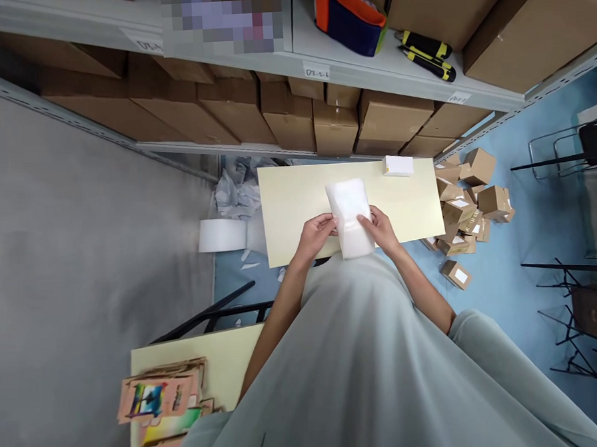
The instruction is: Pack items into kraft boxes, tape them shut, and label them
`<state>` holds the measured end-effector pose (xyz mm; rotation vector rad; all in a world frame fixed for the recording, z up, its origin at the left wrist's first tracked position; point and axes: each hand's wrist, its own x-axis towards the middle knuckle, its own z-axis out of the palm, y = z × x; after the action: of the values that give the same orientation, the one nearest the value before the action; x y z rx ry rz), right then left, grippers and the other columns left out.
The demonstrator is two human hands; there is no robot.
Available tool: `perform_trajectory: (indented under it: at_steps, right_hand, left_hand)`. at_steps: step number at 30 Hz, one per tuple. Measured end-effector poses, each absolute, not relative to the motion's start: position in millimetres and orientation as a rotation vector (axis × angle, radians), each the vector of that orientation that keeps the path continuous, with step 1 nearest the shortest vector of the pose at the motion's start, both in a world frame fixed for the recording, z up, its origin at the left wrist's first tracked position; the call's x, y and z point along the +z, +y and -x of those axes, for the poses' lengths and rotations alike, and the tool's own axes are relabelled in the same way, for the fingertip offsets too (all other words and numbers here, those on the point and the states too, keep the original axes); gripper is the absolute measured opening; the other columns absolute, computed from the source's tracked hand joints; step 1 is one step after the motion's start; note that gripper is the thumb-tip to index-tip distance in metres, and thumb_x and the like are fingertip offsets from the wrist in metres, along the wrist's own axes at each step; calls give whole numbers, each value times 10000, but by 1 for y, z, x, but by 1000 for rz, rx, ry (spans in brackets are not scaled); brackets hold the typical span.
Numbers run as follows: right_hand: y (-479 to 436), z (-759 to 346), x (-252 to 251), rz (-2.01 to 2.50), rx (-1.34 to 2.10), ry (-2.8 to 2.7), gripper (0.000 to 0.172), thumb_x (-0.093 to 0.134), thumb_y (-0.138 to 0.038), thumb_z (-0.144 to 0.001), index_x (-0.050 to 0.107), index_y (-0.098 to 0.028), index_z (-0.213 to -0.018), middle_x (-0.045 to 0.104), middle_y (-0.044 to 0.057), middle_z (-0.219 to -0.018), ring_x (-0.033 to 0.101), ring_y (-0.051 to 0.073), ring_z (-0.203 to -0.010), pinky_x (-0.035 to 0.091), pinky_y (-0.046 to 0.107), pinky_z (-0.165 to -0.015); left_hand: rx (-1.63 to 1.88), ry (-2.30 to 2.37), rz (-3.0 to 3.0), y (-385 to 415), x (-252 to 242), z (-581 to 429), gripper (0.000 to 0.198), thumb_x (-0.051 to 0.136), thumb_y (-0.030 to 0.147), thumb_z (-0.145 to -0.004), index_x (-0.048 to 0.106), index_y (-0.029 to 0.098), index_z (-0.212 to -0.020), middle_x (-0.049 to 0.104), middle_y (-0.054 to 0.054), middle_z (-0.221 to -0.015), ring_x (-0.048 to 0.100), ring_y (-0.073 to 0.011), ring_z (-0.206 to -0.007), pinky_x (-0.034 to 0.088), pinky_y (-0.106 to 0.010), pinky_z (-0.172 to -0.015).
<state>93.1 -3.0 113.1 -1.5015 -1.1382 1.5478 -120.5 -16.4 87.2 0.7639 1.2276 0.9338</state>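
Observation:
A white packet (351, 214), soft-looking like foam wrap, is held upright just over the near part of the pale yellow table (297, 197). My left hand (319, 234) grips its left edge, fingers bent against the side. On the other edge, my right hand (379, 227) is closed with the thumb lying across the front face. What is inside the packet, if anything, is hidden. A small white box (398, 166) lies at the far right edge of the same table, apart from both hands.
Ahead stands a shelf (269, 51) with brown cartons, utility knives (427, 53) and a tape roll (350, 20). A white roll (223, 235) is left of the table, small cartons (462, 208) on the floor right. Printed flat packs (162, 397) lie on a lower-left table.

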Motion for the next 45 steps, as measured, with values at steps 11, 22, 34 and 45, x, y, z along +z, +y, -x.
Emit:
perform_trajectory:
  at_steps: [11,22,34,45]
  right_hand:
    - [-32,2,144,1392,1125,-1841,290,633,-516,-1082,767,-299,-1220,724,116,-1366,688,308,-1301,586,478,-1131]
    - [-23,69,116,1611,1147,-1697,260,709,-480,-953,709,-274,-1112,743,90,-1134,713,276,-992,613,446,-973]
    - [15,73,81,1598,1764,-1180,422,770,-562,-825,706,-228,-1075,797,61,-988,748,260,-966,624,405,-917]
    - [86,89,3,1593,1827,-1320,509,771,-668,-754,690,-261,-1049,725,-23,-822,700,207,-798,614,372,-821]
  left_hand:
    - [1181,1557,-690,-30,96,167,405,826,572,-872,756,204,-1027,822,-62,-894,801,-270,-910,659,-390,-845]
    - [1265,1595,-708,-56,103,200,338,733,549,-971,764,232,-1085,826,-81,-1080,801,-261,-1010,647,-399,-957]
    - [1243,1635,-511,-66,42,238,578,760,551,-932,644,231,-1400,760,-150,-1341,761,-295,-1162,616,-448,-1054]
    - [960,1789,-634,1,1,276,631,684,304,-904,687,226,-1530,729,-135,-1460,760,-298,-1161,613,-410,-1057]
